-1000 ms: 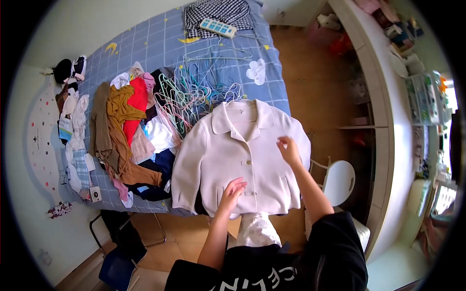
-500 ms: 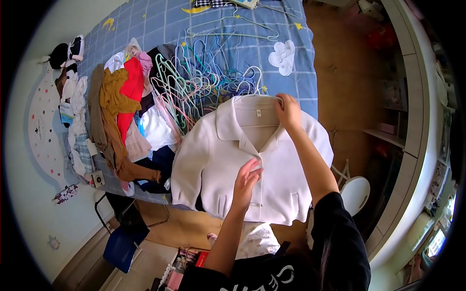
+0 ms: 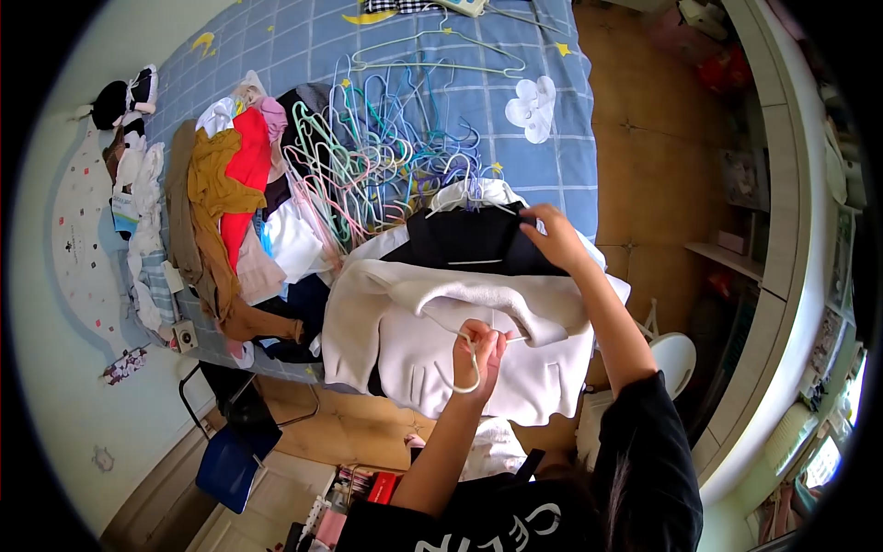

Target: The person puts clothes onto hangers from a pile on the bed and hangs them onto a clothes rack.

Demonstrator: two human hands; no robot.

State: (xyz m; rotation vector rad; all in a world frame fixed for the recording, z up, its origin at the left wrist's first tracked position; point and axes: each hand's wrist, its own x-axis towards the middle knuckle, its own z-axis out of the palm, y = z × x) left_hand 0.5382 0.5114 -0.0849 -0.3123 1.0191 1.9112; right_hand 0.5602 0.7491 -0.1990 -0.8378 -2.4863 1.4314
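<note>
A cream collared jacket (image 3: 432, 345) lies at the bed's near edge, its upper part folded down toward me. My left hand (image 3: 480, 357) is closed around the neck of a white hanger (image 3: 472, 373), whose curved hook sticks out below the fingers; most of this hanger is hidden by the jacket. Beyond the fold, a black garment (image 3: 478, 241) with a white hanger in its neck is exposed, with a white garment (image 3: 501, 191) under it. My right hand (image 3: 558, 241) is at the black garment's right shoulder, thumb and fingers apart.
A tangle of coloured hangers (image 3: 395, 147) lies on the blue checked bedspread (image 3: 276, 46). One pale green hanger (image 3: 441, 64) lies farther back. Left of them is a clothes pile (image 3: 244, 202). A blue chair (image 3: 235, 469) stands at lower left, a white stool (image 3: 674, 363) at right.
The jacket's collar end has folded down toward me, uncovering the black and white garments. My left hand has closed on a hanger neck; my right hand has let go of the collar.
</note>
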